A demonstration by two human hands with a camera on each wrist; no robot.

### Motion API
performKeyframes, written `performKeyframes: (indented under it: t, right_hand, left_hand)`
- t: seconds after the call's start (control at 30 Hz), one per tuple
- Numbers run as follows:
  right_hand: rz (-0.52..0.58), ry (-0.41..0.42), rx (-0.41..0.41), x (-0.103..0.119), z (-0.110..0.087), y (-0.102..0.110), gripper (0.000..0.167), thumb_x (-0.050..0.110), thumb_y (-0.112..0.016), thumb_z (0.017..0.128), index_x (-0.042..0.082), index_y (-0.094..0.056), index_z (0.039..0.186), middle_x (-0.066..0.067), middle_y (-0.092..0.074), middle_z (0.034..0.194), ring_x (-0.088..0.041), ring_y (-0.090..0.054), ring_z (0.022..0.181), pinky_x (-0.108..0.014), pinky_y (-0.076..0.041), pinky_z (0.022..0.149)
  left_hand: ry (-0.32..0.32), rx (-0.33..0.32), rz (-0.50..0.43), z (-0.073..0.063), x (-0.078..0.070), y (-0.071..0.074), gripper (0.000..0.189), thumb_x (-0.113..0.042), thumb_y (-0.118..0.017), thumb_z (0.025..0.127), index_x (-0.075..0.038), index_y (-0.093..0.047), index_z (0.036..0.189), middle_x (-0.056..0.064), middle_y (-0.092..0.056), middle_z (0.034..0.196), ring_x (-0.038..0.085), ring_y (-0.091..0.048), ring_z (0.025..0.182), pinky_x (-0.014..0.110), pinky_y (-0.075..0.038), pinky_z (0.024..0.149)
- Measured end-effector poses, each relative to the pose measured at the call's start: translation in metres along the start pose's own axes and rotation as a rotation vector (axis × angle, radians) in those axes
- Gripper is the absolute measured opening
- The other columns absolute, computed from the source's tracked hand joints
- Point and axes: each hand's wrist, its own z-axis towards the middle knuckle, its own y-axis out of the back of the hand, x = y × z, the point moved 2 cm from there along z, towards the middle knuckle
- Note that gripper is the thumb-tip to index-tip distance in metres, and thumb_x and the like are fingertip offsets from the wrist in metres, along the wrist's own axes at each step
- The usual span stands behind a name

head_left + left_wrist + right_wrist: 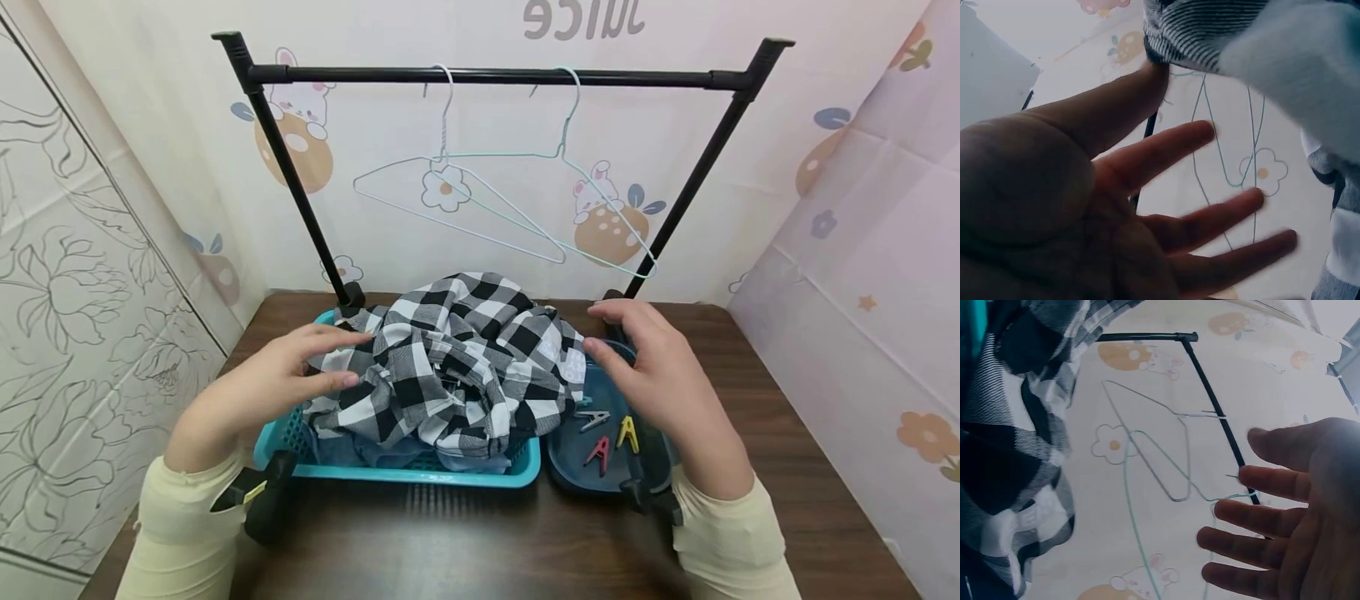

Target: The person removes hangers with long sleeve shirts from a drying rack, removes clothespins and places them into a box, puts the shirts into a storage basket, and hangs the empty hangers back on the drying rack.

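A crumpled black-and-white checked garment (480, 358) is heaped over a turquoise basket (405, 475), with blue cloth (397, 451) showing beneath it. At the heap's left side is my left hand (273, 387), fingers spread. In the left wrist view its thumb tip is right at the cloth's edge, and the other fingers reach out straight. My right hand (667, 375) hovers over the blue tray, thumb toward the garment's right edge. In the right wrist view the right fingers (1254, 515) are extended, with nothing in them and the cloth some way off to the left.
Behind the basket stands a black rack (495, 77), carrying a white wire hanger (457, 225) and a mint-green one (611, 208). The dark blue tray (573, 467) holds grey, red (599, 454) and yellow (628, 433) clips. All stand on a brown table (450, 550).
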Motion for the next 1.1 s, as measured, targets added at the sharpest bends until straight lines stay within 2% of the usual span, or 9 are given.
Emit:
performKeyframes:
  t: [0.1, 0.23, 0.33, 0.43, 0.6, 0.73, 0.87, 0.97, 1.1]
  right_hand:
    - [-0.020, -0.043, 0.109, -0.005, 0.003, -0.012, 0.047, 0.034, -0.071, 0.098, 0.013, -0.058, 0.137, -0.011, -0.056, 0.141, -0.033, -0.054, 0.128, -0.061, -0.047, 0.103]
    - [-0.070, -0.105, 0.289, -0.010, 0.005, -0.026, 0.061, 0.050, -0.071, 0.094, 0.017, -0.055, 0.143, -0.013, -0.047, 0.152, -0.037, -0.051, 0.134, -0.063, -0.046, 0.104]
    - [-0.104, -0.136, 0.423, -0.014, 0.004, -0.035, 0.077, 0.059, -0.073, 0.088, 0.020, -0.048, 0.150, -0.018, -0.038, 0.158, -0.042, -0.048, 0.137, -0.067, -0.045, 0.102]
    - [-0.121, -0.170, 0.515, -0.020, 0.004, -0.045, 0.091, 0.061, -0.077, 0.083, 0.023, -0.040, 0.156, -0.024, -0.032, 0.161, -0.048, -0.045, 0.138, -0.070, -0.045, 0.099]
    - [-0.135, -0.222, 0.570, -0.033, 0.006, -0.062, 0.102, 0.059, -0.081, 0.080, 0.023, -0.030, 0.161, -0.027, -0.032, 0.160, -0.052, -0.041, 0.140, -0.071, -0.044, 0.100]
    - [-0.108, -0.216, 0.594, -0.041, 0.008, -0.072, 0.105, 0.057, -0.081, 0.082, 0.021, -0.024, 0.163, -0.026, -0.036, 0.160, -0.049, -0.040, 0.142, -0.068, -0.042, 0.105]
    - [-0.027, -0.177, 0.658, -0.043, 0.008, -0.076, 0.094, 0.047, -0.078, 0.089, 0.028, -0.023, 0.164, -0.021, -0.040, 0.160, -0.045, -0.044, 0.142, -0.065, -0.043, 0.106]
    - [0.018, -0.144, 0.702, -0.042, 0.007, -0.078, 0.083, 0.039, -0.075, 0.094, 0.035, -0.027, 0.162, -0.016, -0.042, 0.160, -0.041, -0.048, 0.139, -0.064, -0.046, 0.104]
    - [0.020, -0.093, 0.682, -0.039, 0.009, -0.082, 0.071, 0.031, -0.075, 0.095, 0.033, -0.041, 0.157, -0.010, -0.055, 0.149, -0.030, -0.058, 0.124, -0.054, -0.053, 0.097]
  left_hand:
    - [0.001, 0.074, 0.039, 0.000, -0.003, -0.006, 0.059, -0.048, -0.062, 0.101, -0.022, -0.049, 0.153, 0.012, -0.045, 0.154, 0.039, -0.046, 0.139, 0.065, -0.043, 0.106]
    - [0.005, 0.137, 0.024, -0.002, -0.006, -0.012, 0.061, -0.051, -0.058, 0.102, -0.024, -0.044, 0.156, 0.013, -0.040, 0.158, 0.040, -0.041, 0.143, 0.065, -0.041, 0.108]
    - [0.018, 0.179, 0.025, -0.003, -0.010, -0.016, 0.069, -0.055, -0.061, 0.098, -0.023, -0.042, 0.157, 0.014, -0.038, 0.160, 0.041, -0.035, 0.147, 0.066, -0.038, 0.110]
    - [0.045, 0.192, 0.058, -0.001, -0.013, -0.017, 0.075, -0.056, -0.067, 0.094, -0.017, -0.046, 0.155, 0.017, -0.040, 0.159, 0.043, -0.033, 0.148, 0.065, -0.039, 0.110]
    - [0.166, 0.120, 0.112, 0.007, -0.005, -0.019, 0.076, -0.046, -0.076, 0.091, -0.012, -0.047, 0.153, 0.025, -0.036, 0.158, 0.048, -0.035, 0.145, 0.067, -0.041, 0.106]
    - [0.251, 0.072, 0.113, 0.015, 0.007, -0.020, 0.083, -0.042, -0.080, 0.089, -0.011, -0.041, 0.156, 0.032, -0.025, 0.160, 0.053, -0.032, 0.144, 0.070, -0.040, 0.104]
    - [0.258, 0.084, 0.086, 0.023, 0.020, -0.021, 0.077, -0.038, -0.079, 0.090, -0.013, -0.046, 0.154, 0.033, -0.015, 0.164, 0.057, -0.020, 0.148, 0.072, -0.035, 0.107]
    - [0.236, 0.121, 0.066, 0.028, 0.027, -0.024, 0.066, -0.035, -0.078, 0.091, -0.012, -0.054, 0.149, 0.032, -0.019, 0.164, 0.056, -0.017, 0.149, 0.071, -0.033, 0.110]
    - [0.217, 0.166, 0.035, 0.033, 0.032, -0.026, 0.062, -0.032, -0.076, 0.093, -0.003, -0.057, 0.145, 0.028, -0.040, 0.157, 0.048, -0.035, 0.145, 0.061, -0.044, 0.107]
